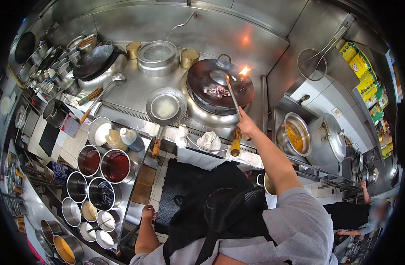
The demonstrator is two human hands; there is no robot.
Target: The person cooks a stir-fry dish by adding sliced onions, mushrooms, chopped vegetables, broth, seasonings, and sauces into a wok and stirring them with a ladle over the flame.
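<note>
My right hand (245, 125) is closed round the handle of a long ladle (234, 96). The ladle's bowl rests inside a black wok (198, 79) on the round burner. Pale purplish pieces of food (218, 91) lie in the wok below the bowl, and a flame (245, 70) flares at its right rim. Low at my left side, beside the pot counter, is my left hand (149, 213); its fingers look curled, and what they hold, if anything, is hidden.
A perforated strainer (155, 118) sits left of the wok, near a bamboo brush (236, 145) and white cloth (209, 140). Water runs into a steel pot (158, 66) behind. Sauce pots (115, 166) crowd the left counter. Another person (357, 216) stands at far right.
</note>
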